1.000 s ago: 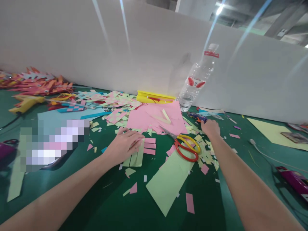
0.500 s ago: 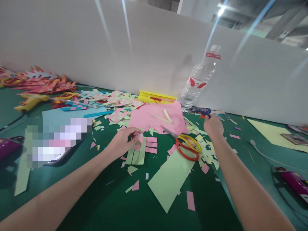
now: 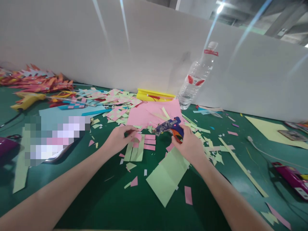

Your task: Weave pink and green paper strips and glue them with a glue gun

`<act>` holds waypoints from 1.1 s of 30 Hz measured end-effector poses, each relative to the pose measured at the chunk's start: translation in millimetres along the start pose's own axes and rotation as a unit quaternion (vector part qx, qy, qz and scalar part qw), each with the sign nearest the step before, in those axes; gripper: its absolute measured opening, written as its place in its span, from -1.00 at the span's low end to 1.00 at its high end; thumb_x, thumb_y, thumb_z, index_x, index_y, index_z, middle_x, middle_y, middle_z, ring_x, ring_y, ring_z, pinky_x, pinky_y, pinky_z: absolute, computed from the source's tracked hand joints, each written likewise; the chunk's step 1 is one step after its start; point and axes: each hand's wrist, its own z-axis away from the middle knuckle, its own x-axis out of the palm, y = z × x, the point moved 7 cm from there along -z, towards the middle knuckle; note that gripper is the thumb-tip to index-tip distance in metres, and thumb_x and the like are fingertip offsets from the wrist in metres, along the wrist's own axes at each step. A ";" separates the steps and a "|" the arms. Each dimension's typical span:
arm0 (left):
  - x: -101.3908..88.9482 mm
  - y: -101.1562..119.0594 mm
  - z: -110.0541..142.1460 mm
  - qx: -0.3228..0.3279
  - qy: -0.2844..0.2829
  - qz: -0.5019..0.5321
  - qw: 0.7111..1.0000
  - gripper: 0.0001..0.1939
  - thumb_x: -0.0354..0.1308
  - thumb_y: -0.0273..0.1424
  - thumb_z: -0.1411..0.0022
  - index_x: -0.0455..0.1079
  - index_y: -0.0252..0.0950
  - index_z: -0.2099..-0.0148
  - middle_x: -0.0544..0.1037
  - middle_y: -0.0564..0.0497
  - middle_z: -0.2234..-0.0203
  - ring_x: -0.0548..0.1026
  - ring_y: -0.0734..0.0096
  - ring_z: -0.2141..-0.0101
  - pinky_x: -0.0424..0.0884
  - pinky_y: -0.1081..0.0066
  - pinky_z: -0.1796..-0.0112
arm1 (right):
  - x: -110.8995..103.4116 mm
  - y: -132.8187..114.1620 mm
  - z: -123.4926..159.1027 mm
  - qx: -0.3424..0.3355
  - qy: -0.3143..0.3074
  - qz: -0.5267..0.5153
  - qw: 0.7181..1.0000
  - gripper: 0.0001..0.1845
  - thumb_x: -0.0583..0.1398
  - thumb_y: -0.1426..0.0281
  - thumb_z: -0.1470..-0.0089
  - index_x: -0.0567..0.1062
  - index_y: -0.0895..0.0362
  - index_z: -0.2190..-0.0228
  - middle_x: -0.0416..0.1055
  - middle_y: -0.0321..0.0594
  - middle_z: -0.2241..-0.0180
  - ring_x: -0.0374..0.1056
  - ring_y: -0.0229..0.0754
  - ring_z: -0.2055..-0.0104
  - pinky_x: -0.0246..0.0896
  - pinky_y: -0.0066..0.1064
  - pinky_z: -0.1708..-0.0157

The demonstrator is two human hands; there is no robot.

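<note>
My right hand is wrapped round a blue hot glue gun with an orange trigger. Its nozzle points left, towards a small woven piece of green and pink paper strips lying on the green table. At the top of that piece, my left hand pinches the lifted end of a pink paper strip. Several other pink strips stick out to the right of the weave. A green paper sheet lies below my right hand. The scissors are hidden behind the right hand and glue gun.
A clear plastic bottle leans against the grey partition. Pink paper and many scraps spread across the table. Left are a blurred-out phone and a yellow glue gun; a purple device and cable lie right.
My right hand has brought the glue gun left and nearer, from beside the bottle to just right of the woven paper. The left hand keeps its pinch on the pink strip.
</note>
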 end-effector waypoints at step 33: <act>-1.4 1.5 0.2 -0.017 0.007 0.004 1.000 -0.74 0.04 -0.23 -0.15 0.45 -0.23 0.22 0.58 -0.02 0.29 0.50 0.27 0.34 0.38 0.40 0.38 | 9.2 -25.5 16.1 -0.179 0.053 0.035 0.982 -0.61 -0.02 0.38 -0.17 0.30 0.27 0.01 0.43 0.08 0.10 0.39 0.03 0.10 0.35 -0.16 0.25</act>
